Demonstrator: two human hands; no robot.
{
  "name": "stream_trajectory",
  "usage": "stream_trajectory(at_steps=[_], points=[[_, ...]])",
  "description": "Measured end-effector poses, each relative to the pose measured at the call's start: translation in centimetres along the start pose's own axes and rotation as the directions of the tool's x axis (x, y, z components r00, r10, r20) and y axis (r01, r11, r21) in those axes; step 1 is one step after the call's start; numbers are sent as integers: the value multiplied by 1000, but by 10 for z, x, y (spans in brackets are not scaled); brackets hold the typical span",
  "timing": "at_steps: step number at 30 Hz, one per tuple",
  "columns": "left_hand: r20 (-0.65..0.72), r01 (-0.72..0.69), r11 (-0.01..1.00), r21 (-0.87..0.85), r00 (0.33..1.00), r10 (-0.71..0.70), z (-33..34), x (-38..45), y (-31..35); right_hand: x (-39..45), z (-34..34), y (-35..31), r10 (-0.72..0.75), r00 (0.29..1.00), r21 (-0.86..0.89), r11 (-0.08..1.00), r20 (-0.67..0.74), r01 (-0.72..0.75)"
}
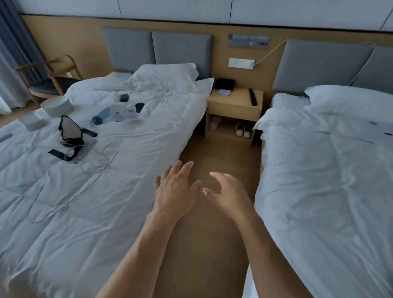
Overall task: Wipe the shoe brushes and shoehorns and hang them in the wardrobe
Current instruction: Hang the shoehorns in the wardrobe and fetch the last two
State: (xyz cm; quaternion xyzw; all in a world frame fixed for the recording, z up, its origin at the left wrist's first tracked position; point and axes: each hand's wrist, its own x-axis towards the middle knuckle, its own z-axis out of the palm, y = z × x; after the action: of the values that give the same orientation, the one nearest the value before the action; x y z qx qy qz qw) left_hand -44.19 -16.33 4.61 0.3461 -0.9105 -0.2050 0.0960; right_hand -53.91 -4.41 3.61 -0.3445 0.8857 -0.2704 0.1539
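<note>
- The left hand [177, 189] and the right hand [228, 192] reach forward over the floor [208, 248] between two beds, fingers spread, empty, thumbs nearly meeting.
- The left bed [125, 173] carries a water bottle [100, 116], a stack of plates [56, 107] near its far left edge, and a black strapped item [70, 135].
- A nightstand [234, 105] stands between the beds at their head ends, shoes [242, 129] on its lower shelf.
- Brushes and shoehorns cannot be made out.

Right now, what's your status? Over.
Left hand and right hand open, empty, out over the floor between two beds. No shoe brushes, shoehorns or wardrobe in view. Path to the nightstand unobstructed.
</note>
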Motion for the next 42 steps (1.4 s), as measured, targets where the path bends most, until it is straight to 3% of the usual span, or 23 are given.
stream_trajectory(at_steps=[9, 20, 32, 42], points=[[99, -200, 974, -108, 973, 210, 35, 171, 43, 134, -41, 36, 195, 969, 11, 981, -151, -196], [162, -374, 913, -161, 903, 399, 47, 388, 85, 312, -83, 45, 354, 911, -2, 932, -214, -363], [205, -377, 916, -134, 894, 398, 108, 569, 121, 500, -110, 117, 390, 900, 106, 921, -195, -376], [173, -318, 945, -78, 929, 327, 143, 756, 205, 699, -197, 186, 315, 936, 109, 948, -156, -300]])
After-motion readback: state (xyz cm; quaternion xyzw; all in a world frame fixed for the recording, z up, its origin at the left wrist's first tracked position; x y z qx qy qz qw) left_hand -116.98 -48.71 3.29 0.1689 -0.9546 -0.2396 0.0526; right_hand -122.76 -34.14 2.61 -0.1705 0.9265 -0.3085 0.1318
